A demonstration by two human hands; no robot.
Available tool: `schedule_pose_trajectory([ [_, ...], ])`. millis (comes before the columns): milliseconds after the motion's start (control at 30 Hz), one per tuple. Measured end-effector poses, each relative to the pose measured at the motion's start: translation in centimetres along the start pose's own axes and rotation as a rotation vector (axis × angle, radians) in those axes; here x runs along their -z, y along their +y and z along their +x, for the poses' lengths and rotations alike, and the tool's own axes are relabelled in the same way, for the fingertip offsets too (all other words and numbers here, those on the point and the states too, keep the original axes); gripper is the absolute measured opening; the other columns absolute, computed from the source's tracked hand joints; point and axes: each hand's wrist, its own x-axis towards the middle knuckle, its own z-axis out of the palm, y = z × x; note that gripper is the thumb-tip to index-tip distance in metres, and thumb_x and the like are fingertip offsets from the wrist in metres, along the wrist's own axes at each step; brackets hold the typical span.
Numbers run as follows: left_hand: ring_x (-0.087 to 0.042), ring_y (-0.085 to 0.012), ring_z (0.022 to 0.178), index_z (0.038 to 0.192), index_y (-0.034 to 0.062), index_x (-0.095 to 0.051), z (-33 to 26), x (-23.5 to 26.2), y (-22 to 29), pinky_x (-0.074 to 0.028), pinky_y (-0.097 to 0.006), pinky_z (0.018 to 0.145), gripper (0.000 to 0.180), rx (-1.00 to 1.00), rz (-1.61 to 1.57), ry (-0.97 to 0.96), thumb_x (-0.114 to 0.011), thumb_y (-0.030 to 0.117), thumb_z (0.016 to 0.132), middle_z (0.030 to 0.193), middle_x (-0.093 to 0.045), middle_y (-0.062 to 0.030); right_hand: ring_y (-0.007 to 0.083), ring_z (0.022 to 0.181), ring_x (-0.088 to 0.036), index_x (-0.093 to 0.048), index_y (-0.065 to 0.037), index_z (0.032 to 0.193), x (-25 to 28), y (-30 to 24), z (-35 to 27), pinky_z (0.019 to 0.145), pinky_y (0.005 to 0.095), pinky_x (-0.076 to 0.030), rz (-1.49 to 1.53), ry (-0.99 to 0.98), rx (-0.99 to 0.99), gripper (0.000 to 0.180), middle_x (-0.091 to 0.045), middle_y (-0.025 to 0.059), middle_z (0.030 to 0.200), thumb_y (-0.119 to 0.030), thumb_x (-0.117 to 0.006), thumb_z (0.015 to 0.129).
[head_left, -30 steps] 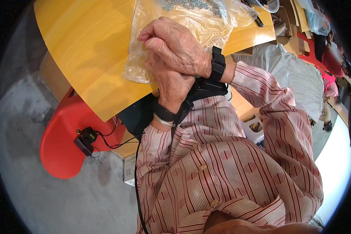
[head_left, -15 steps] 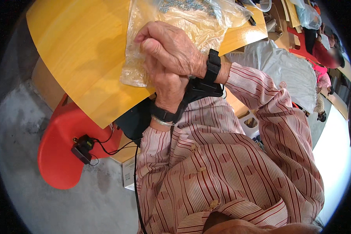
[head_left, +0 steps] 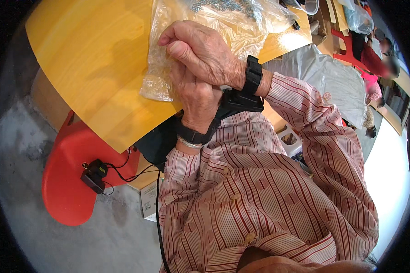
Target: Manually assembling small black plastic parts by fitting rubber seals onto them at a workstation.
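My right hand [head_left: 206, 54] lies across the top of my left hand [head_left: 197, 101], its fingers curled and its thumb folded over, clasping the left. The left hand's fingers are hidden beneath it. Under and beyond both hands, a crumpled clear plastic bag [head_left: 157, 84] rests on the yellow wooden table [head_left: 91, 68]. Small blue-grey pieces [head_left: 223, 5] show inside or under the plastic at the top edge. Each wrist wears a black strap, and a black device [head_left: 241, 102] sits by the right wrist.
A red chair [head_left: 73, 182] stands at the left, with black adapters [head_left: 94, 175] and cables on its seat. A black cable runs down beside my left sleeve. White sheeting [head_left: 314, 82] lies to the right, near a white plastic stool [head_left: 289, 141]. Other people are at the far right.
The hands stay clasped in almost the same pose. The view has shifted slightly, and a person at the far right has moved a little.
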Motion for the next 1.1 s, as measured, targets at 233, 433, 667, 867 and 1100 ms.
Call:
schedule_pose_trajectory([
  [233, -0.052, -0.0422, 0.104, 0.104, -0.0024, -0.062, -0.2, 0.0, 0.5, -0.044, -0.046, 0.086, 0.05, -0.05, 0.049, 0.001, -0.078, 0.019, 0.062, 0.106, -0.059, -0.0214, 0.0312, 0.085, -0.06, -0.054, -0.004, 0.1, 0.1, -0.2, -0.2, 0.076, 0.0352, -0.048, -0.02, -0.018, -0.002, 0.034, -0.059, 0.0135, 0.089, -0.035, -0.042, 0.096],
  [433, -0.042, -0.0415, 0.122, 0.118, -0.0034, -0.056, -0.1, 0.3, 1.3, -0.038, -0.047, 0.096, 0.057, 0.086, -0.121, 0.013, -0.074, 0.007, 0.065, 0.125, -0.05, -0.0212, 0.0314, 0.084, -0.059, -0.053, -0.003, 0.098, 0.1, -0.1, -0.4, 0.076, 0.0355, -0.047, 0.0, -0.015, 0.022, 0.033, -0.058, 0.0138, 0.089, -0.034, -0.041, 0.096],
  [667, -0.049, -0.0395, 0.112, 0.122, -0.0009, -0.051, -0.4, 0.2, 1.1, -0.042, -0.044, 0.089, 0.063, 0.124, -0.132, 0.011, -0.077, 0.015, 0.066, 0.121, -0.052, -0.0201, 0.031, 0.083, -0.058, -0.053, -0.003, 0.098, 0.0, -0.2, -0.5, 0.075, 0.0353, -0.047, 0.006, -0.019, 0.008, 0.033, -0.057, 0.0134, 0.088, -0.034, -0.042, 0.096],
  [867, -0.045, -0.0402, 0.116, 0.123, -0.0018, -0.051, -0.3, 0.2, 1.3, -0.039, -0.044, 0.093, 0.062, 0.163, -0.222, 0.029, -0.074, 0.007, 0.066, 0.125, -0.05, -0.0189, 0.0297, 0.083, -0.057, -0.053, -0.002, 0.098, 0.0, -0.3, -0.3, 0.075, 0.0343, -0.047, 0.008, -0.026, 0.006, 0.033, -0.056, 0.0134, 0.089, -0.033, -0.041, 0.096],
  [1100, -0.044, -0.0426, 0.117, 0.118, -0.0049, -0.054, -0.8, 0.0, 0.9, -0.039, -0.047, 0.094, 0.061, 0.088, -0.124, -0.046, -0.074, 0.004, 0.061, 0.124, -0.05, -0.0212, 0.0281, 0.083, -0.058, -0.053, -0.003, 0.101, 0.2, -0.2, -0.3, 0.075, 0.0339, -0.047, -0.026, -0.005, 0.047, 0.038, -0.056, 0.0127, 0.089, -0.037, -0.037, 0.096],
])
